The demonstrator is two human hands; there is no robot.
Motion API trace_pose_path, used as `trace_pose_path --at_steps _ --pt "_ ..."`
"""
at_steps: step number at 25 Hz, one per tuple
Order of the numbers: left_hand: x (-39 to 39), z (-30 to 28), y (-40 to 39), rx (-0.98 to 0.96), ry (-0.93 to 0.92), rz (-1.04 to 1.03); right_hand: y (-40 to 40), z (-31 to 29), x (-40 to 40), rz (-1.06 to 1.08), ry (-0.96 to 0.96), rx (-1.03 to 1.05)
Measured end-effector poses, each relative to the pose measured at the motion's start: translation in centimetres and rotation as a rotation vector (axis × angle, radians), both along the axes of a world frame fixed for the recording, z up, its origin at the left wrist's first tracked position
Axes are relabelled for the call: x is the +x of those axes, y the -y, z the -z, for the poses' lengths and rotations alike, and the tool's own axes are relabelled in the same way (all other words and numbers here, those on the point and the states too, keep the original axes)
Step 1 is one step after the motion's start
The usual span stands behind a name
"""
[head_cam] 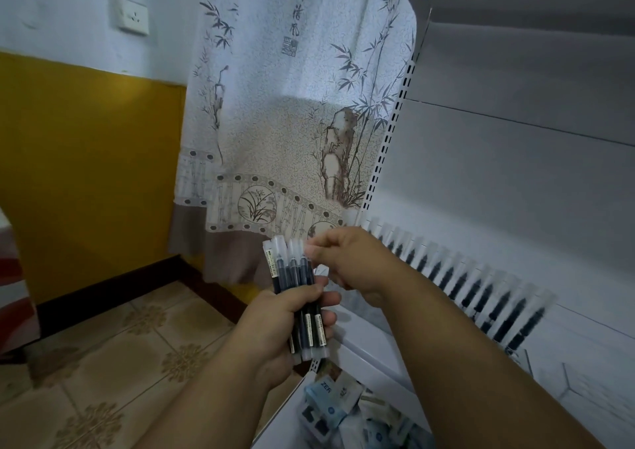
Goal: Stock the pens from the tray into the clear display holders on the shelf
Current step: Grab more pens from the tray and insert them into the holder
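A bundle of pens stands upright at lower centre of the frame, gripped around its middle by the left hand. The right hand pinches the cap end of one pen at the bundle's top right. To the right, a row of pens fills the shelf. A patterned curtain hangs behind. At the bottom, a box holds small packets.

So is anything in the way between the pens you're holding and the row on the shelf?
Nothing visible blocks the way. The left hand holds the bunch of pens, the right hand pinches one at its top, and the row of pens on the shelf lies just right of them across open space.
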State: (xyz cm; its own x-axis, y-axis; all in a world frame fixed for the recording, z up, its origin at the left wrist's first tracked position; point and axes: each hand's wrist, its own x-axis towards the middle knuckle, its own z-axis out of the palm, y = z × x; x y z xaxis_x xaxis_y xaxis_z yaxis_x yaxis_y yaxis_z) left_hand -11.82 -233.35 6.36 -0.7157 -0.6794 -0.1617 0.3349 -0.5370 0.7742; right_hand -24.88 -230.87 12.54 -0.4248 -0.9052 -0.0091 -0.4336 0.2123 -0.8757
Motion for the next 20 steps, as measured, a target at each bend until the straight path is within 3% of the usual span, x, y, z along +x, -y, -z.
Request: trace_pose_path --at_steps 4,9,12,16,20 --pt "-0.8 -0.3 -0.6 0.009 0.004 0.016 -1.0 -0.4 -1.0 0.058 0.061 -0.068" --pt "-1.1 -0.3 -0.2 0.15 0.012 -0.078 -2.1 -2.3 -2.2 0.428 -0.239 -0.506" --pt "-1.3 0.0 -0.3 0.123 0.046 -0.073 -2.1 -2.1 -2.4 0.515 -0.432 -0.628" --pt "-1.6 0.2 -0.2 0.119 0.056 -0.089 -1.4 -0.9 -2.9 0.521 -0.582 -0.621" --pt "-1.6 0.5 -0.1 0.109 0.058 -0.088 -0.8 0.4 -3.6 0.436 -0.628 -0.412"
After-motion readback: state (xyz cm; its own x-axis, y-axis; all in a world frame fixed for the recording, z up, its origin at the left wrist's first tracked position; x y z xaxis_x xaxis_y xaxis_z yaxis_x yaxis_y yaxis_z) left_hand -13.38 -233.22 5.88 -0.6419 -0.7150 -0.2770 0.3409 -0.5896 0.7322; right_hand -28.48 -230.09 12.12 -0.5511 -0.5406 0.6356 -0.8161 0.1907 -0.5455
